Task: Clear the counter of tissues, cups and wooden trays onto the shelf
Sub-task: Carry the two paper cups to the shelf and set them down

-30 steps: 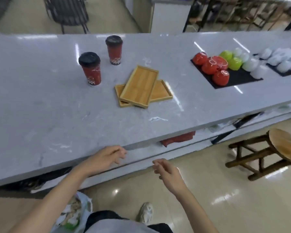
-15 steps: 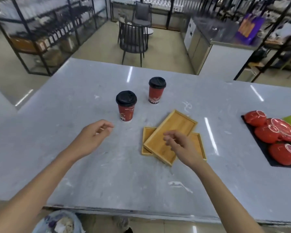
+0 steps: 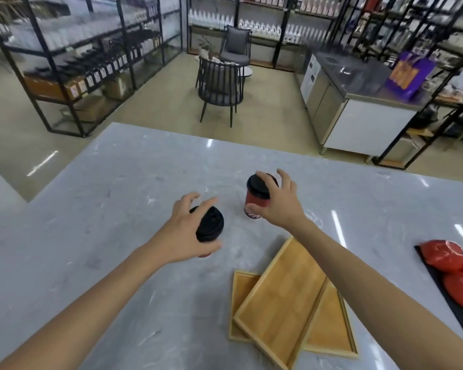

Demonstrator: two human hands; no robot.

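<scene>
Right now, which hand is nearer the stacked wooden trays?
Right. The right hand wraps the farther red cup, its forearm passing over the wooden trays. The left hand is at the nearer cup, off to their left.

Two cups (image 3: 257, 200) (image 3: 209, 227) stand on the counter (image 3: 118, 209) behind two stacked trays (image 3: 281, 300), bowls (image 3: 455, 273) at right.

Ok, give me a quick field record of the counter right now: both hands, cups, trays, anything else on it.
left hand: fingers curled around the near cup, grip closing at the lid
right hand: wrapped around the far cup, thumb on the red side
cups: two, red with black lids, both upright on the counter
wooden trays: two, one lying crosswise on the other, untouched
red bowls: on a black mat at the right edge
tissues: none in view
</scene>
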